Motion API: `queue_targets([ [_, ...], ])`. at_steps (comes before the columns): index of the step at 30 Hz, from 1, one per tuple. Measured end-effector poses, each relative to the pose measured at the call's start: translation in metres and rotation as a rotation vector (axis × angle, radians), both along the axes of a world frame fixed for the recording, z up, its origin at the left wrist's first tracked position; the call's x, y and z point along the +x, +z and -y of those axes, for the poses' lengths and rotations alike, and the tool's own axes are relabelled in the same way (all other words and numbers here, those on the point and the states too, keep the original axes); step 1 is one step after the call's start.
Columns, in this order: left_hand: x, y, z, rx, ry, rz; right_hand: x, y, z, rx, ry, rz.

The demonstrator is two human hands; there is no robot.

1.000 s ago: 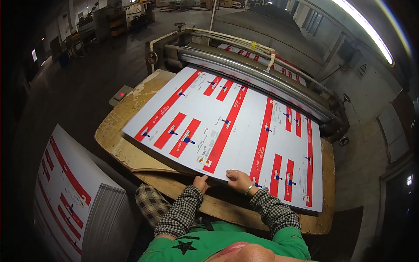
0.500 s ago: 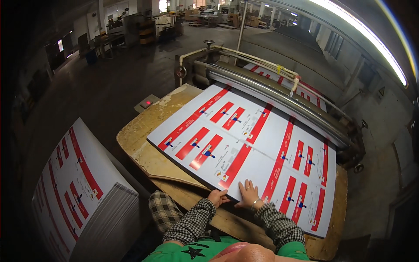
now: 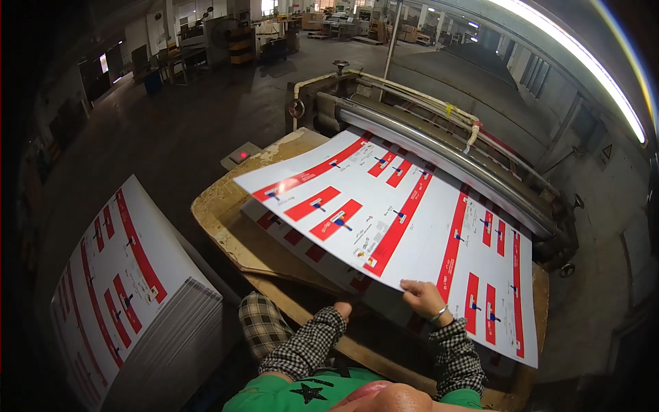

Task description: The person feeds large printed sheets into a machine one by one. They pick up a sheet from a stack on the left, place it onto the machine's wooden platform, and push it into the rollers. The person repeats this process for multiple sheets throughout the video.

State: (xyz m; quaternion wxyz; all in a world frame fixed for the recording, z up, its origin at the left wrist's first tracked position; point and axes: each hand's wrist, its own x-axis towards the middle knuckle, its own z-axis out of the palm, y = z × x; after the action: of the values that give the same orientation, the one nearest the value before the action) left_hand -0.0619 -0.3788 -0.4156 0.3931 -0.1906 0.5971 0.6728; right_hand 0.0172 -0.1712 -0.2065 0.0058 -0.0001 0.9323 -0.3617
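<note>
My right hand (image 3: 424, 301) pinches the near edge of a large white printed sheet (image 3: 427, 237) with red bands and small blue figures. That edge is lifted and the sheet bows upward, its far side reaching the metal roller (image 3: 439, 152) of a machine. Beneath it, another sheet with red print (image 3: 292, 237) lies on the worn wooden table (image 3: 218, 206). My left hand (image 3: 344, 311) is low at the table's near side, by the lower sheet's near edge. Its fingers are mostly hidden in shadow, so its grip does not show.
At the left stands a tall stack of similar printed sheets (image 3: 185, 323). A handwheel (image 3: 296, 108) and a pale pipe (image 3: 412, 91) are fitted to the machine frame. Beside the table's far left edge is a small box with a red light (image 3: 243, 155).
My right hand has gone from lying spread on the sheet to gripping its edge and raising it. The lower sheet now shows. My left hand has dropped slightly away from the top sheet's edge.
</note>
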Motion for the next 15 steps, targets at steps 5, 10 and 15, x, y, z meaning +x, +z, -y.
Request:
queue_targets([
  [5,-0.001,0.019,-0.015,0.092,-0.121,-0.051,0.012,-0.073,-0.013,-0.111,-0.049,0.060],
  [10,0.000,0.004,-0.010,0.393,0.051,-0.061,0.004,-0.098,-0.006,0.079,0.073,0.109],
  [15,0.004,0.036,-0.014,0.510,-0.020,0.009,-0.052,-0.107,-0.048,0.221,-0.167,0.183],
])
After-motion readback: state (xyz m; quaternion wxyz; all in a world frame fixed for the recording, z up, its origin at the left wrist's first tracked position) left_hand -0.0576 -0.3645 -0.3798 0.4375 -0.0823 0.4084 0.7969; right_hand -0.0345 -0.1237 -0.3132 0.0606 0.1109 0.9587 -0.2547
